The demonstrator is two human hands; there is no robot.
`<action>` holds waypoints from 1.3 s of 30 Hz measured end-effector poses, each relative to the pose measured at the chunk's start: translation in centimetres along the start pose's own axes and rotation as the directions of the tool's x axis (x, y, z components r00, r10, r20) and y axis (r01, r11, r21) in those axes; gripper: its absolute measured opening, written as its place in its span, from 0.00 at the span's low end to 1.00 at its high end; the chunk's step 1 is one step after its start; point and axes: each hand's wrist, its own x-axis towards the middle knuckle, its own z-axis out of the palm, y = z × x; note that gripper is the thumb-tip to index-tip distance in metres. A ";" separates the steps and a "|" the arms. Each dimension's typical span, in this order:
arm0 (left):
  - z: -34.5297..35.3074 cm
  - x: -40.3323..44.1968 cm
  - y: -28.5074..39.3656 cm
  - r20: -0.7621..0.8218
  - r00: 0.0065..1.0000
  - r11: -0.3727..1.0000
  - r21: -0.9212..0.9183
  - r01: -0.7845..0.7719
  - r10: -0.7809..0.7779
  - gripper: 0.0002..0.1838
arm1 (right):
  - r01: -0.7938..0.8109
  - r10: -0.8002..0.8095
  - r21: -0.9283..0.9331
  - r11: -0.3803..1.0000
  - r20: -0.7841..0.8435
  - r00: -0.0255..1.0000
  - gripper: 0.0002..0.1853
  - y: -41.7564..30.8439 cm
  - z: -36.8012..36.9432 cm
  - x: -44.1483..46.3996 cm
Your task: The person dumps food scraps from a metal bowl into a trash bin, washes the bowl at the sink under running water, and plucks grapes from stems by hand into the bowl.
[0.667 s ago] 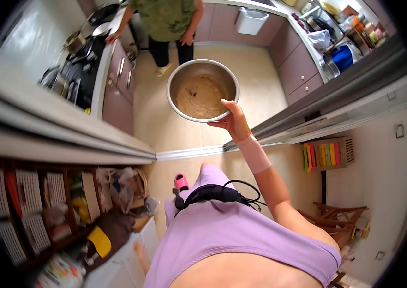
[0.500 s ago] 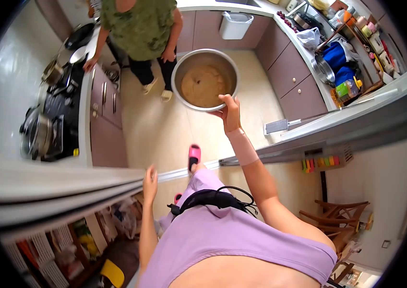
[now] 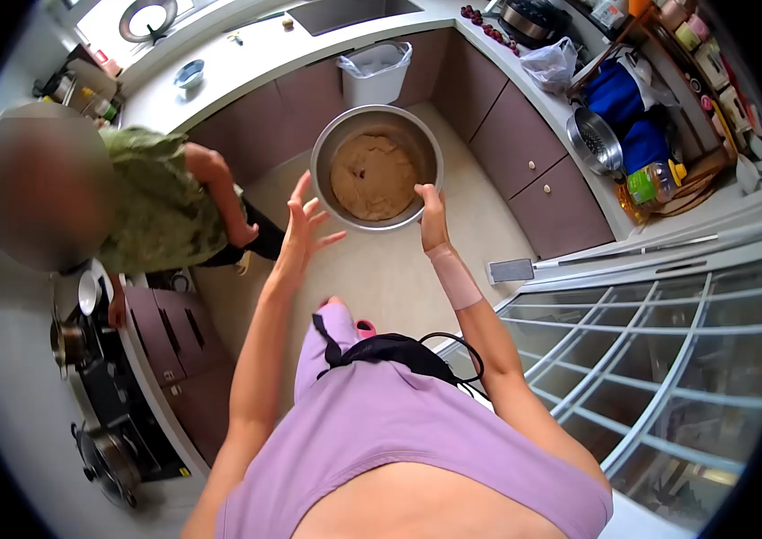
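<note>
A round metal bowl [image 3: 379, 120] is held out in front of me over the kitchen floor. A brown, dough-like mass [image 3: 374, 180] with a small dark hole in its surface lies inside it. My right hand [image 3: 433, 217] grips the bowl's near right rim, its thumb on top and the other fingers hidden underneath. Close to the bowl's left side, my left hand [image 3: 302, 232] is raised with its fingers spread and nothing in it. Whether its fingertips touch the bowl I cannot tell.
Another person [image 3: 152, 193] stands at left beside the stove [image 3: 120, 404]. Ahead are a lined white bin [image 3: 376, 76] and a sink [image 3: 354, 13]. A colander [image 3: 594, 141] and oil bottle [image 3: 655, 182] stand on the right counter. A glass door [image 3: 633, 359] is at lower right.
I have stepped through the doorway into the kitchen, bowl still in my right hand. My left hand has risen from the door's edge to beside the bowl. The other person now appears further left.
</note>
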 end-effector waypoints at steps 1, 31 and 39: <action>1.0 3.1 1.6 0.091 0.995 0.993 -0.118 -0.019 0.030 0.51 | 0.007 -0.007 -0.017 1.000 -0.018 1.000 0.20 -1.4 -0.4 1.8; -4.1 71.7 -14.3 -0.154 0.500 0.512 -0.441 0.737 -0.852 0.52 | -0.484 0.675 -0.487 0.727 0.381 0.632 0.28 0.4 2.6 77.7; -4.9 74.7 -12.4 -0.242 0.370 0.442 -0.507 0.740 -0.897 0.51 | -0.525 0.777 -0.589 0.615 0.335 0.533 0.28 -0.3 6.1 81.7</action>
